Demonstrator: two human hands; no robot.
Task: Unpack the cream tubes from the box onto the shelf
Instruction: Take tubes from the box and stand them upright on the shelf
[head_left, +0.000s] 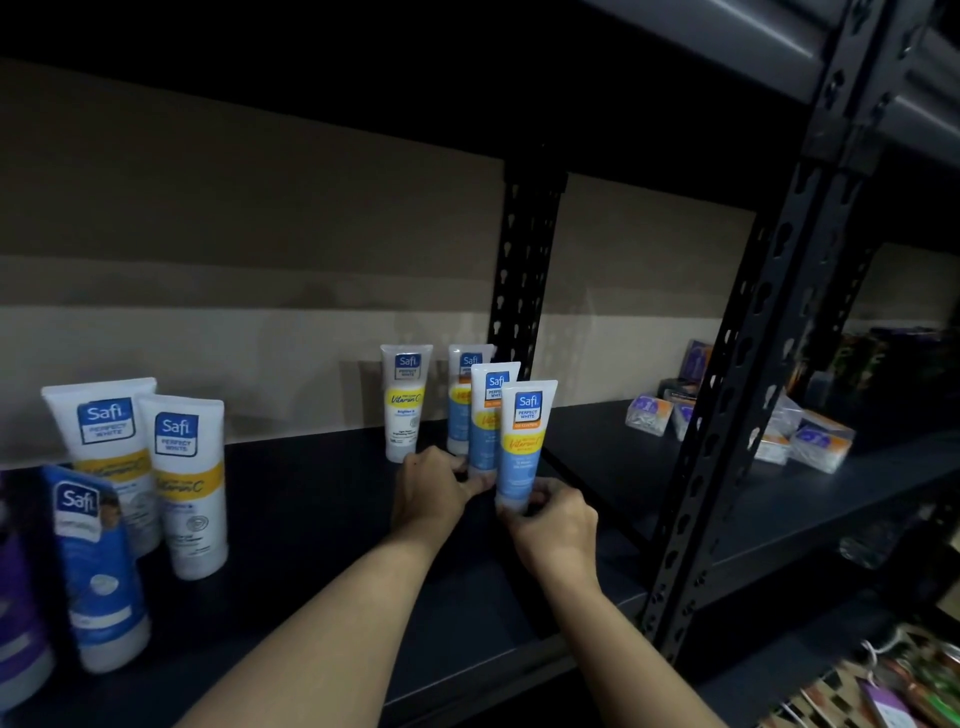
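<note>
Several Safi cream tubes stand cap-down on the dark shelf (322, 519). A row of three light-blue tubes runs front to back: the front tube (522, 441), the middle tube (488, 415) and the rear tube (462, 395). A white tube (404, 402) stands to their left. My right hand (553, 519) grips the cap end of the front tube. My left hand (431, 488) pinches the base of the middle tube. The box is not in view.
At the left stand two larger white tubes (192, 483), a dark-blue tube (98, 571) and part of a purple one. A black upright post (727, 415) divides the bays. Small wrapped packs (815, 441) lie on the right shelf. A brown wall backs the shelf.
</note>
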